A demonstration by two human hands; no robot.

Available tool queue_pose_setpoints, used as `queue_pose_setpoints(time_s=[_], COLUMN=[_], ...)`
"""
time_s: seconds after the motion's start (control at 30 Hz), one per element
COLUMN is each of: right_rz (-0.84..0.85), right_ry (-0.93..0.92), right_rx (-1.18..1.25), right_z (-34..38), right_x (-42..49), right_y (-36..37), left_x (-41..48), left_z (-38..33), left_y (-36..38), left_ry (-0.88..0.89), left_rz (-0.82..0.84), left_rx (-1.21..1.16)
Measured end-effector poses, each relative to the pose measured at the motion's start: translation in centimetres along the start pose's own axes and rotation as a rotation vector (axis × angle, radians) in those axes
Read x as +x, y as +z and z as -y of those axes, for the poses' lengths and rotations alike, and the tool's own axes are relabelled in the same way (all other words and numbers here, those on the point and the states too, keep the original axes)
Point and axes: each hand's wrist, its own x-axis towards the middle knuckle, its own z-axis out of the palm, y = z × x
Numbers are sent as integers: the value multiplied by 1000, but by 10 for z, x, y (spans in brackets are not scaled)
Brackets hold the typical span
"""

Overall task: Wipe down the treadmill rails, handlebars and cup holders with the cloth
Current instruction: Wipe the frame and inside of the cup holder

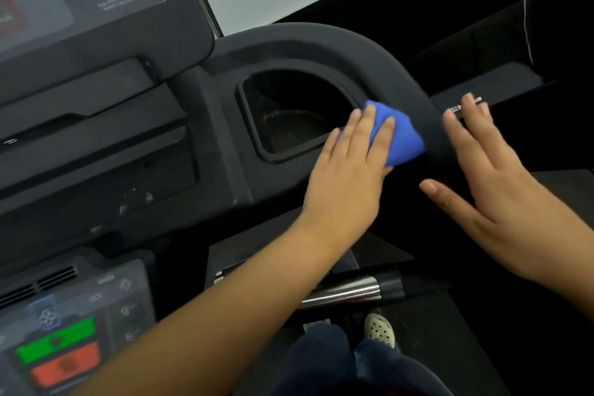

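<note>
Head view: left hand (350, 167) lies flat on the cloth (403, 141), fingers straight and slightly fanned, pressing it rather than pinching; can't tell whether the thumb hooks under the cloth's near edge.

Cloth is blue, bunched into a soft wad; it sticks out past the fingertips and to the hand's right. It sits on the ledge between the cup holder (289, 119) and the handlebar (321, 38), touching the bar's inner side.

Right hand (504, 193) is spread and holds nothing; it's motion-blurred on the far side of the bar from the cloth; can't tell if it touches anything.

Key relation: the handlebar's long axis arcs round beyond the cup holder, then runs back toward the person between the two hands; the cloth is just left of it. The cup holder opening is just left of and ahead of the left fingertips; the left hand is the nearer one by far.

My read: next stroke either follows the bar's axis or dips left into the recess, and the left hand does both.

Cup holder is dark and deep; faint pale mark at the bottom, maybe glare. Console (96, 106) is further left of the left hand; steel grip bar (347, 294) is below its forearm.
</note>
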Motion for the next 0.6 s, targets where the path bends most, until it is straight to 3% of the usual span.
queue_pose_setpoints(time_s=[0.2, 0.37, 0.6], right_rz=[77, 61, 57], right_ry=[-36, -22, -28], right_rx=[-266, -266, -284], right_z=[-13, -10, -8], right_x=[-8, -8, -8], right_y=[16, 17, 16], left_x=[-44, -50, 12], left_z=[36, 57, 107], left_y=[-9, -30, -35], left_ry=[-312, -541, -732], left_rz=[-52, 17, -125], left_rx=[96, 55, -46])
